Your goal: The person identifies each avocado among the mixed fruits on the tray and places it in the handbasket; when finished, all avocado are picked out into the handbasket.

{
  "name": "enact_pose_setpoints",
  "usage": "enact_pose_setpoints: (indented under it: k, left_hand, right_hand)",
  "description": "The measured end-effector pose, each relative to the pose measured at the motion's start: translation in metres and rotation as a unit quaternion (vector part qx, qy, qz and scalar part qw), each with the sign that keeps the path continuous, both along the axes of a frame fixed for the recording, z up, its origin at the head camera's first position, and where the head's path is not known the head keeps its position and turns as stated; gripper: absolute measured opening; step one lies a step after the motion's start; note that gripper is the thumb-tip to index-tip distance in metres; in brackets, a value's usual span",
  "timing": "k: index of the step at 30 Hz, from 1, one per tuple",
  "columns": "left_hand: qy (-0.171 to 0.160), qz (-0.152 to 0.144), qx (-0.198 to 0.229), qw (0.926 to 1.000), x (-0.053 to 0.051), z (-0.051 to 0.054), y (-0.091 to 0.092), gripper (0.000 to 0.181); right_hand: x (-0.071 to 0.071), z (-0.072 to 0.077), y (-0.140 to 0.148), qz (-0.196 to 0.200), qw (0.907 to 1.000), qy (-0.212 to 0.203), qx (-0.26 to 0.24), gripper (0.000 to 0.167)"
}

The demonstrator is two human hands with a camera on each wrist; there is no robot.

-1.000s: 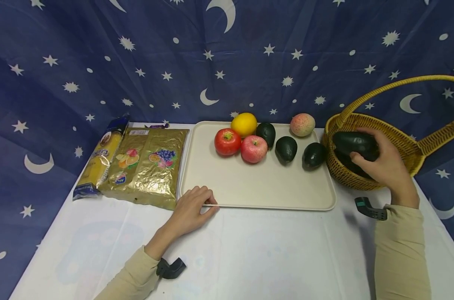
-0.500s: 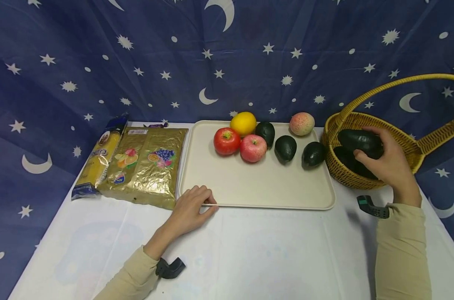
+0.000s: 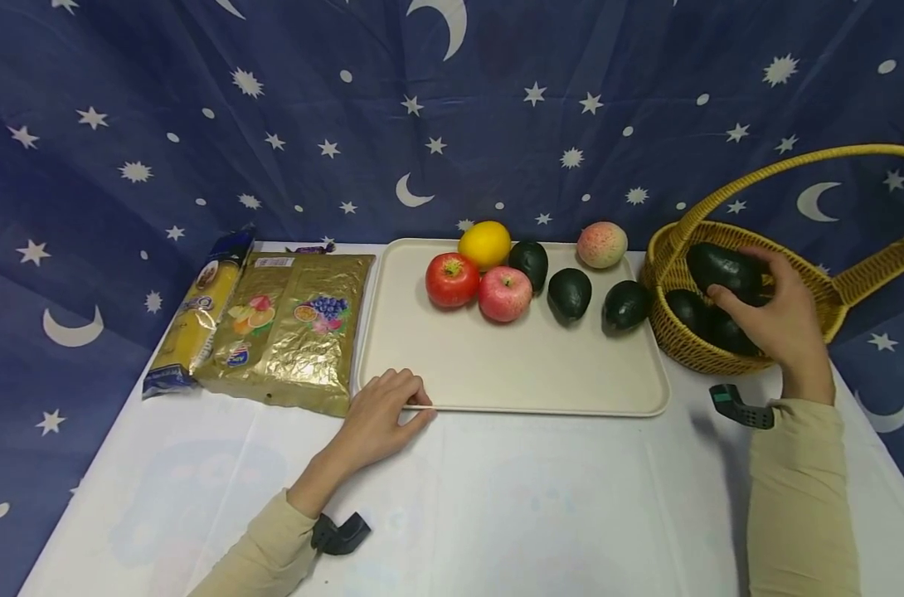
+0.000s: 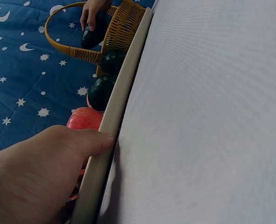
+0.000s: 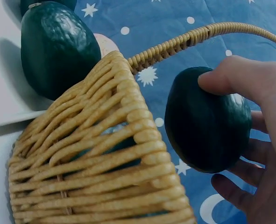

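My right hand [image 3: 784,319] grips a dark green avocado [image 3: 723,269] over the wicker basket [image 3: 702,356]. In the right wrist view that avocado [image 5: 208,121] is above the basket rim, thumb on one side and fingers on the other. Two more avocados [image 3: 731,333] lie inside the basket. My left hand [image 3: 383,419] holds the near left edge of the beige tray [image 3: 512,377]; in the left wrist view the thumb [image 4: 98,141] lies on the tray's rim and the fingers are mostly hidden behind it.
On the tray are a tomato [image 3: 452,280], a lemon [image 3: 485,245], an apple [image 3: 505,294], a peach [image 3: 602,245] and three avocados [image 3: 569,295]. Left of it lie a gold bag [image 3: 295,332] and a pasta pack [image 3: 198,323]. The basket's handle [image 3: 795,157] arches high.
My right hand has shifted slightly right with the avocado, uncovering more of the avocados inside the basket. My left hand has stayed on the tray's edge.
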State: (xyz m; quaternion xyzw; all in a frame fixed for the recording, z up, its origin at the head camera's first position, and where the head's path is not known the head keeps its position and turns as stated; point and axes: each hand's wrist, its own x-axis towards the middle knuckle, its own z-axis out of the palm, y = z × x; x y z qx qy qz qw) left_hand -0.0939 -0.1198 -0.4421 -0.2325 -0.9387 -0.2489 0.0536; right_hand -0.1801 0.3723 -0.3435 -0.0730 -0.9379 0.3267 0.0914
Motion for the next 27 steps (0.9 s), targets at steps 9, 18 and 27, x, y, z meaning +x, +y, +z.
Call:
enact_pose_setpoints:
  k: [9, 18, 27]
  left_hand:
    - [0.002, 0.0, 0.002, 1.0, -0.001, 0.0, -0.001, 0.013]
    - [-0.001, 0.001, 0.003, 1.0, 0.0, -0.001, -0.001, 0.012]
    - [0.001, 0.002, 0.001, 1.0, 0.001, 0.0, -0.001, 0.013]
  right_hand:
    - [-0.015, 0.006, -0.002, 0.022, 0.9997, -0.014, -0.003, 0.075]
    - [-0.04, 0.016, -0.002, 0.05, 0.9957, -0.077, 0.012, 0.084]
    - [-0.06, 0.015, 0.003, 0.046, 0.9871, -0.149, 0.035, 0.095]
